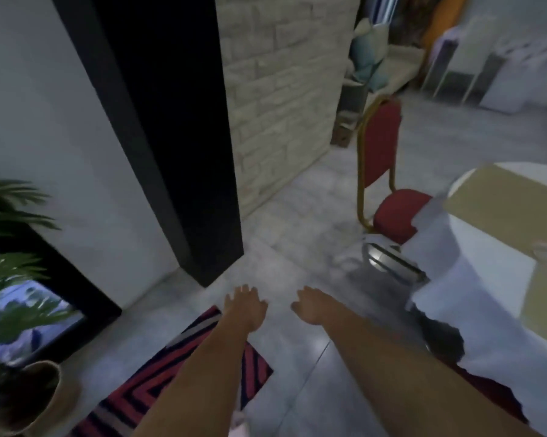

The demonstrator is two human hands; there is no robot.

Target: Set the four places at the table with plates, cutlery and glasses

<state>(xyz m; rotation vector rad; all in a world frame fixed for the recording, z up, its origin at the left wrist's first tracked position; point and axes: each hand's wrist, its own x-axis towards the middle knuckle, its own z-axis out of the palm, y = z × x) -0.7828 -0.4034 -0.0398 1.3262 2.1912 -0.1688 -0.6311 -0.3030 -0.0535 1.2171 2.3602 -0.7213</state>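
Your left hand (245,305) and right hand (313,305) hover over the grey tiled floor (297,216), each grip wide, empty; face the round white-clothed counter (448,310) and fetch plates first.

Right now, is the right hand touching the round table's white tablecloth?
Apart. The head view shows bare grey floor between the right hand and the white tablecloth.
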